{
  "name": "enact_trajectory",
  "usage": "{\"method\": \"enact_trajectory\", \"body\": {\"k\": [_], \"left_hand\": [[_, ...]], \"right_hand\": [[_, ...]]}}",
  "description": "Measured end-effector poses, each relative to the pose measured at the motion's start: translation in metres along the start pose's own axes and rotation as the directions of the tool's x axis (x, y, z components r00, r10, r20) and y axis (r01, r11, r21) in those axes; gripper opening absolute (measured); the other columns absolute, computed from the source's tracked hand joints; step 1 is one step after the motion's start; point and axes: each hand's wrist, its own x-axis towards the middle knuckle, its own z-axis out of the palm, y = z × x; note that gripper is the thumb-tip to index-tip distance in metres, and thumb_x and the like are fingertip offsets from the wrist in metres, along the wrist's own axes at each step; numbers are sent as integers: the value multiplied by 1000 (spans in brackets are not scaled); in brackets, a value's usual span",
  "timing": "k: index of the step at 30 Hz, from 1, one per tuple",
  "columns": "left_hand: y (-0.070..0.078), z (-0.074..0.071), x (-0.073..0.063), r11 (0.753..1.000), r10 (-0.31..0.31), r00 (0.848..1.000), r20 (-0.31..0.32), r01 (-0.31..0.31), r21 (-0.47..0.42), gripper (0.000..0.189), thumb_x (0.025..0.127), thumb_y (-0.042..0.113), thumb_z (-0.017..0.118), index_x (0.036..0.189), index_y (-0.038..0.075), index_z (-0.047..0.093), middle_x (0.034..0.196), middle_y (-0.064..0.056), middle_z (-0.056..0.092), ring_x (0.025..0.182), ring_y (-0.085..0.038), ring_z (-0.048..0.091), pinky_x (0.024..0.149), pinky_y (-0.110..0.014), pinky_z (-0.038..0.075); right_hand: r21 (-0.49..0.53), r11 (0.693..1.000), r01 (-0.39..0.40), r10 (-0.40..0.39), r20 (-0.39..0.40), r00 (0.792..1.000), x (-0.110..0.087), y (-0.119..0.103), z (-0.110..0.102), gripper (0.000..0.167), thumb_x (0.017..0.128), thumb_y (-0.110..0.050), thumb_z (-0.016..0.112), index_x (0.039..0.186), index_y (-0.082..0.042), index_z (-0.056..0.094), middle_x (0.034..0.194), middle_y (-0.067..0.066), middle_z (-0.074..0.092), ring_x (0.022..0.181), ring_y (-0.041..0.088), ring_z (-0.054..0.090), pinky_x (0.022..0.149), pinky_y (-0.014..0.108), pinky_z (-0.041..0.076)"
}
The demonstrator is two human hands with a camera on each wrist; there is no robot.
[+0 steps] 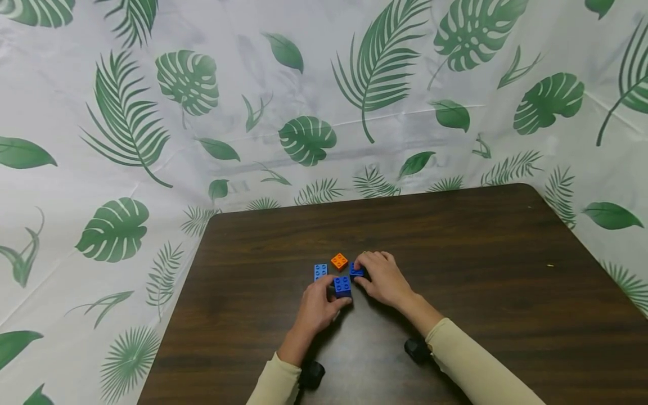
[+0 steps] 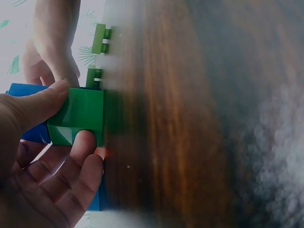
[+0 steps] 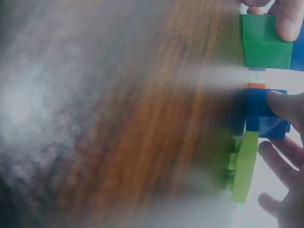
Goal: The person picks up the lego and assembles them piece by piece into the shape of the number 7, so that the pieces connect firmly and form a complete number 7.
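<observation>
Both hands worked close together near the middle of the dark wooden table (image 1: 455, 270), forearms in cream sleeves (image 1: 476, 365). Left hand (image 1: 316, 309) curled its thumb and fingers around a stacked brick: dark blue brick (image 1: 342, 286) on top in the head view, with a green brick (image 2: 80, 121) beneath it, seen in the left wrist view resting against the tabletop, thumb on one face and fingers on the other. Just left of that hand lay a light blue brick (image 1: 320, 271), loose on the table, apart from the fingers. Behind and between the hands sat an orange brick (image 1: 339, 261), studs up, untouched. Right hand (image 1: 385, 278) pinched a second blue brick (image 1: 356, 271) between fingertips and thumb; the right wrist view showed this blue brick standing on the table with a lime-green plate (image 3: 244, 166) just beside it. White cloth with green leaf print (image 1: 152, 140) hung behind and to both sides of the table.
</observation>
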Motion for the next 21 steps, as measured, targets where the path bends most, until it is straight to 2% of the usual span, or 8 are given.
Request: {"method": "enact_trajectory", "body": {"k": [4, 6, 10, 13, 16, 21], "left_hand": [[1, 0, 0, 1000, 2, 1000, 6, -2, 1, 35, 81, 29, 82, 110, 15, 66, 85, 5, 59, 62, -4, 54, 56, -23, 47], [1, 0, 0, 1000, 1, 1000, 5, -1, -1, 35, 81, 29, 82, 109, 15, 66, 85, 5, 59, 62, -5, 54, 56, -23, 47], [1, 0, 0, 1000, 0, 1000, -3, 0, -2, 34, 81, 29, 82, 107, 15, 66, 84, 4, 59, 62, -5, 54, 57, -24, 47], [1, -1, 0, 1000, -4, 1000, -4, 4, -1, 33, 80, 29, 83, 105, 16, 66, 84, 4, 59, 61, -5, 54, 57, -24, 46], [1, -1, 0, 1000, -1, 1000, -3, 1, -13, 33, 80, 28, 83, 106, 16, 66, 83, 4, 60, 60, -5, 54, 55, -24, 46], [1, -2, 0, 1000, 12, 1000, -3, -12, -26, 32, 81, 26, 83, 106, 15, 66, 83, 3, 60, 59, -5, 55, 54, -24, 47]], "right_hand": [[35, 999, -22, 23, -6, 1000, 0, -2, -3, 25, 86, -23, 78, 101, -22, 59, 101, -6, 62, 100, 19, 58, 106, 54, 30], [70, 997, -34, 35, -13, 999, 1, -5, -7, 22, 88, -23, 76, 103, -21, 59, 103, -5, 61, 100, 19, 59, 103, 51, 35], [159, 985, -59, 66, -35, 997, 3, -13, -17, 21, 92, -26, 71, 108, -21, 58, 108, -5, 61, 93, 20, 62, 88, 43, 49], [212, 975, -67, 82, -59, 995, 4, -21, -25, 23, 93, -28, 69, 112, -22, 57, 112, -5, 61, 89, 19, 63, 80, 40, 54], [258, 966, -35, 55, -69, 996, 4, -30, -33, 25, 94, -26, 68, 116, -21, 56, 114, -4, 61, 93, 17, 64, 81, 39, 54], [325, 945, 23, -11, -37, 999, 2, -43, -41, 29, 95, -22, 67, 121, -20, 54, 118, -3, 60, 97, 14, 65, 81, 36, 55]]}}
